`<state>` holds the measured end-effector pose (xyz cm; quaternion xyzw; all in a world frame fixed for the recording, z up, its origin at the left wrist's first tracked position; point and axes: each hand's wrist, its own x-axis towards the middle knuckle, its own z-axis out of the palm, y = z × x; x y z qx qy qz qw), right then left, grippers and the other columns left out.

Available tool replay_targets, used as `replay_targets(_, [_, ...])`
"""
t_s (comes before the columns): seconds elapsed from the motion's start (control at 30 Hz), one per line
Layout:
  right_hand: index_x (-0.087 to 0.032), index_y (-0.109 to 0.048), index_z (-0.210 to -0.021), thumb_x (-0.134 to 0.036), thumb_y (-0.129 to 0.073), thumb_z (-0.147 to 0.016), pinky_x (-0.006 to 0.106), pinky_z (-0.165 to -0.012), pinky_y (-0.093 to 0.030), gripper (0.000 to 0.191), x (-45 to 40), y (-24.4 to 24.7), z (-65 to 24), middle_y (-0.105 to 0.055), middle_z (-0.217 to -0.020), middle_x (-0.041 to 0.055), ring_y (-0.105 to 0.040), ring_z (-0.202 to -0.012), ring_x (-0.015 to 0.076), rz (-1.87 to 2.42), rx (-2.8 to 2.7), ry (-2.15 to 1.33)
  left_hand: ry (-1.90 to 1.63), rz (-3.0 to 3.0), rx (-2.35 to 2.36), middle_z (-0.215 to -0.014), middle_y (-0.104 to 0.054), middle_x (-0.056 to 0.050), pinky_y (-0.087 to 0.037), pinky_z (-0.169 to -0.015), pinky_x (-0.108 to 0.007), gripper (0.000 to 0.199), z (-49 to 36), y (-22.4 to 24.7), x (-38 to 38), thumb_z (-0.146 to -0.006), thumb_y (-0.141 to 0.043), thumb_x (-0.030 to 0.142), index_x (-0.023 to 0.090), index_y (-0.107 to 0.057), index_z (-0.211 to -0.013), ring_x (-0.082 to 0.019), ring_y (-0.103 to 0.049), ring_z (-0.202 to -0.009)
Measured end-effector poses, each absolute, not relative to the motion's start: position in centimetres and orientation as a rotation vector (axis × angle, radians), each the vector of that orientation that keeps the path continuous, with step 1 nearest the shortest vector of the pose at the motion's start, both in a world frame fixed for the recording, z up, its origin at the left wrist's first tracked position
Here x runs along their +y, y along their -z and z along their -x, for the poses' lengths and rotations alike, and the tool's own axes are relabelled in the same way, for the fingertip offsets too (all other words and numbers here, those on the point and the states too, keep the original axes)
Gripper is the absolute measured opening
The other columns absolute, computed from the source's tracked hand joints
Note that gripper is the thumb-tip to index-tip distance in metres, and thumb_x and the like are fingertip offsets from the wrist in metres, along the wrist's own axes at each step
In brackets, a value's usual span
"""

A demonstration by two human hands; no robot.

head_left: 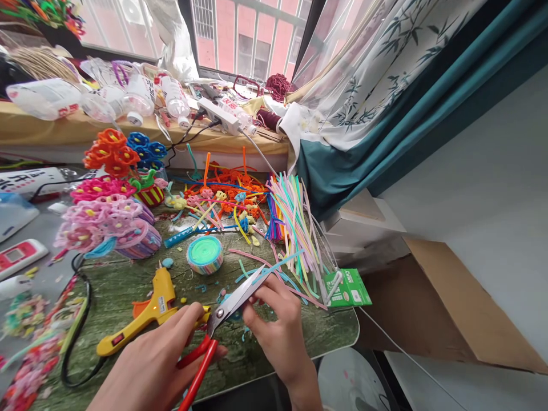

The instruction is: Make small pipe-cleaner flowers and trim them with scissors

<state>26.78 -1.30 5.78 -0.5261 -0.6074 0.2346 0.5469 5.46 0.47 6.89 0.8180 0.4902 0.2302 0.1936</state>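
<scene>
My left hand [160, 351] is closed round the red handles of a pair of scissors [231, 299]. Their blades point up and to the right, partly apart. With its fingertips, my right hand [278, 319] pinches a light blue pipe cleaner [285, 262] beside the blades. Whether the blades touch it I cannot tell. A yellow glue gun [156, 302] lies by my left hand, partly hidden behind the fingers. Beyond the scissors sits a round striped piece with a green top [204, 254]. Blue scraps lie on the green table [334, 337] under my hands.
Bundled pastel pipe cleaners [295, 217] stand at the right, near a green packet [349, 288]. Pink flowers [103, 222] and orange flowers [111, 151] fill the left. Loose orange pieces [231, 180] lie behind. A cardboard box [462, 302] is right of the table; bottles [139, 97] line the sill.
</scene>
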Motion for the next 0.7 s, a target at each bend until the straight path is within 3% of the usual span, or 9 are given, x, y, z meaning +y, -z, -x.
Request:
replay_targets(0.2, [-0.025,-0.068,-0.076,-0.005,-0.064,-0.095,0.025,-0.069,-0.054,0.027,-1.3,-5.9,-27.1,-0.073,-0.085,0.0003,-0.069,-0.075,0.0171,1.263,-1.437,-0.584,-0.789,-2.454,1.314,-0.062,-0.082,0.008,-0.052,-0.043,-0.021,0.063,-6.0,-8.1,0.6,-0.106,-0.044,0.082,0.032,-0.070,-0.078,-0.016,-0.077,-0.044])
replay_targets(0.43, [-0.025,-0.056,-0.071,-0.012,-0.060,-0.100,0.025,-0.065,-0.050,0.032,-1.3,-5.7,-27.4,-0.064,-0.078,-0.0015,-0.063,-0.070,0.0158,1.278,-1.403,-0.643,-0.858,-2.526,1.287,-0.058,-0.079,0.010,-0.050,-0.041,-0.017,0.060,-6.1,-8.1,0.7,-0.109,-0.044,0.078,0.031,-0.070,-0.081,-0.012,-0.075,-0.041])
replay_targets(0.7, [-0.023,-0.067,-0.074,-0.023,-0.070,-0.102,0.026,-0.066,-0.051,0.028,-1.2,-5.3,-27.6,-0.067,-0.075,-0.0011,-0.066,-0.070,0.0173,1.281,-1.295,-0.739,-0.821,-2.542,1.274,-0.060,-0.080,0.009,-0.051,-0.044,-0.016,0.064,-5.9,-8.0,0.9,-0.110,-0.040,0.078,0.031,-0.068,-0.077,-0.012,-0.075,-0.041])
